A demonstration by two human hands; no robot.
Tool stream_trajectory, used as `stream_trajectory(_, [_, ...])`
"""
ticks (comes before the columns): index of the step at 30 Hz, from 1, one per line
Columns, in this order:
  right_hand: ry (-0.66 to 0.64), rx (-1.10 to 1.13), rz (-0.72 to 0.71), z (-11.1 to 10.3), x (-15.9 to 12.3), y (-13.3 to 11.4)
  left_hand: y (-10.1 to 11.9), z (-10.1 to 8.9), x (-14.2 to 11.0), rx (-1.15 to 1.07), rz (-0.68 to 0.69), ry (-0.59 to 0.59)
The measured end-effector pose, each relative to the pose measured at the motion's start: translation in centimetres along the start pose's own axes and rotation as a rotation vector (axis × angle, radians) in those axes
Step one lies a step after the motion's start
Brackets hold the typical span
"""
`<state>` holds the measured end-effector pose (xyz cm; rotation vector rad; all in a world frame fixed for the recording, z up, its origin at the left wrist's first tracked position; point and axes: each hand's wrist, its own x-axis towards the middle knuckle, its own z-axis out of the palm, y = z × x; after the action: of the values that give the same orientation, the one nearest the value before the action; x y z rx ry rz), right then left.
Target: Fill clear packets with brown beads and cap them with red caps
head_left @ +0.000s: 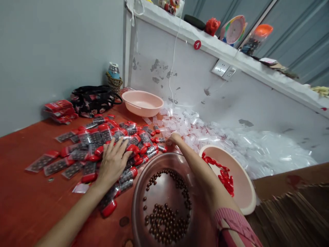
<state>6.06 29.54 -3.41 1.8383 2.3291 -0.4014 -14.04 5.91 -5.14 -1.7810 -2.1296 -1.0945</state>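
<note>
On the red-orange tabletop [28,154], the left hand [113,163] lies open, fingers spread and pressing down on a heap of red-capped plastic packets [95,144] filled with dark beads. The right hand [174,138] reaches toward 12 o'clock, its fingers curled at the far edge of that heap, just beside loose clear plastic bags [195,132]; from my feed I cannot tell whether it pinches anything. At 6 o'clock, between the forearms, I see a metal bowl [136,202] holding brown beads [160,219]. At 3 o'clock, a tilted pink basin [244,185] holds red caps [223,175]. Farther out at 11 o'clock are a pale pink basin [142,103], a black patterned bag [89,101] and a stack of red packets [60,110], near a grey wall [61,58]. A white wall socket [221,67] sits at 1 o'clock.
</note>
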Motion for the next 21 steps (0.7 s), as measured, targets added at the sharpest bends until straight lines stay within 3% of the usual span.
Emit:
stream_trajectory(4, [0.052, 0.208, -0.105, -1.6, -2.0, 0.6, 2.9, -1.6, -1.4, -0.206, 0.025, -0.03])
stream_trajectory(7, [0.093, 0.366, -0.227, -3.2, -5.6, 1.6, 5.8, -3.6, -2.3, -0.37, 0.029, -0.077])
stream_trajectory(9, [0.017, 0.471, -0.376, -3.6, -8.9, 2.5, 7.6, -4.7, -2.8, -0.42, 0.024, -0.097])
stream_trajectory(11, [-0.222, 0.529, -0.597, -3.0, -12.5, 3.5, 9.0, -5.2, -3.2, -0.439, 0.039, -0.126])
stream_trajectory(13, [-0.404, 0.386, -0.718, -1.3, -15.7, 4.2, 10.0, -5.1, -3.9, -0.438, 0.073, -0.148])
stream_trajectory(14, [-0.433, 0.261, -0.735, -0.2, -17.0, 4.4, 10.3, -4.9, -4.3, -0.435, 0.09, -0.158])
stream_trajectory(18, [-0.272, -0.097, -0.843, 3.7, -19.9, 4.9, 10.8, -4.1, -6.2, -0.414, 0.139, -0.183])
stream_trajectory(21, [-0.143, -0.213, -0.966, 4.8, -20.4, 5.2, 10.8, -3.9, -7.4, -0.388, 0.159, -0.2])
